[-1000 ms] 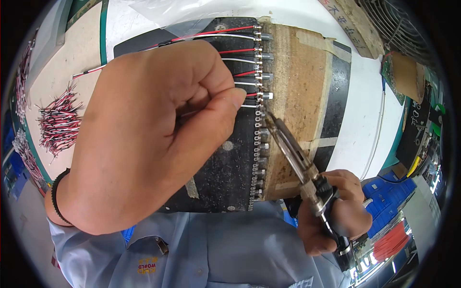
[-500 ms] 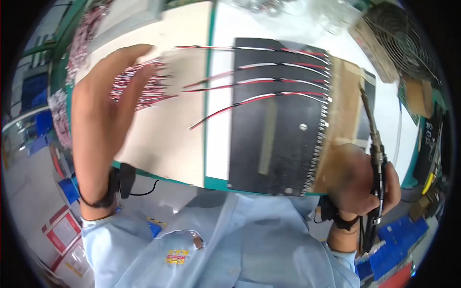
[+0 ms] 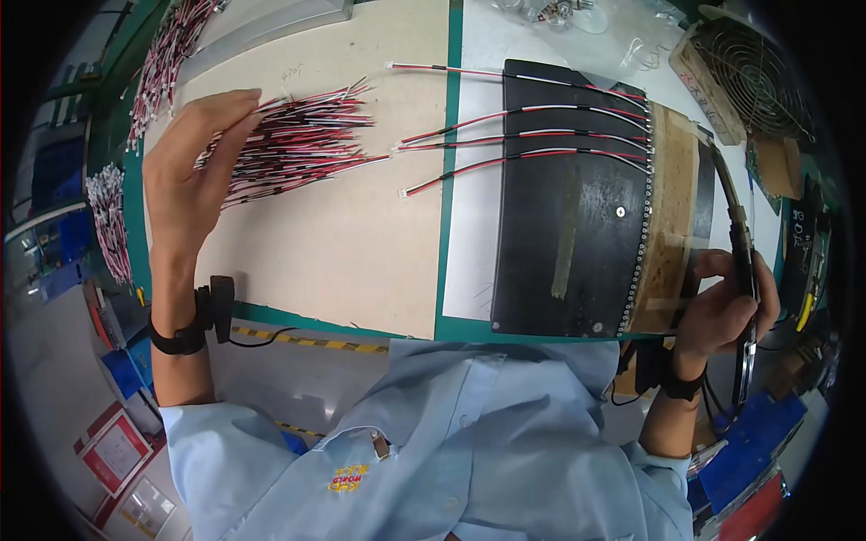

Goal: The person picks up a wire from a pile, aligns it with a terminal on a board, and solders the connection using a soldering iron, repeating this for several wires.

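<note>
Head: wires [image 3: 307, 140] partly beneath left hand [image 3: 192, 167]

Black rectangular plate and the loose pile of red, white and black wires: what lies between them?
In the head view, four red-white-black wire leads extend from the black plate toward the pile, over a white surface, green strip and flat beige board.

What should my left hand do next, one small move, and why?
Probably pinch a single lead from the wire pile: the left hand is open at its left end, four red-and-white leads reach the upper part of the terminal row, none reach the terminals lower down, and the right hand holds the soldering iron clear of the row.
</note>
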`<control>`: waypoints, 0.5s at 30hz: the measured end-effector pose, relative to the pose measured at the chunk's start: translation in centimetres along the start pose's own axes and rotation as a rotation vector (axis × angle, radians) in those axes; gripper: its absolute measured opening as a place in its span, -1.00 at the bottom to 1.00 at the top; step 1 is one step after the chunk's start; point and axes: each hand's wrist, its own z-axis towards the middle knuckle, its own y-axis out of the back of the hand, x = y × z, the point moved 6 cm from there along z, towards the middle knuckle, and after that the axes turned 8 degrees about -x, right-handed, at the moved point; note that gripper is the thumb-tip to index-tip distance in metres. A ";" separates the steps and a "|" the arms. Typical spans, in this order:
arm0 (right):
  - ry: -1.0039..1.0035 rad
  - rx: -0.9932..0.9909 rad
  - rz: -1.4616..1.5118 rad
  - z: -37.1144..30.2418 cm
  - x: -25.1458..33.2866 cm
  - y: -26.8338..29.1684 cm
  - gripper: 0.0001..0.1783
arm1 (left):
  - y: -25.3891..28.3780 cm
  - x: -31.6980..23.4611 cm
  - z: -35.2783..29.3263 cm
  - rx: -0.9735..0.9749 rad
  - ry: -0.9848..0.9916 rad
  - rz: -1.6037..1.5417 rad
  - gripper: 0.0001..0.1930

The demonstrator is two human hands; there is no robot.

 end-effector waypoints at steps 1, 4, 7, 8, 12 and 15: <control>-0.010 -0.016 -0.010 0.2 0.0 0.1 -0.42 | -0.3 0.1 0.2 0.046 0.039 -0.038 -0.83; -0.021 -0.017 -0.029 0.7 0.4 0.6 -0.42 | -1.2 0.1 0.2 0.112 0.100 -0.099 -0.82; -0.035 0.002 -0.027 1.2 1.0 1.4 -0.40 | -1.0 -0.2 0.3 0.075 0.068 -0.069 -0.83; -0.021 0.013 -0.026 1.3 1.3 1.5 -0.40 | -0.8 -0.2 0.3 0.062 0.070 -0.050 -0.83; -0.038 0.024 0.002 1.3 2.7 1.2 -0.37 | 0.1 -0.4 0.9 0.002 0.095 -0.020 -0.82; -0.048 0.061 0.003 1.0 4.6 -0.4 -0.34 | -0.2 -2.3 2.1 -0.022 -0.018 -0.038 -0.85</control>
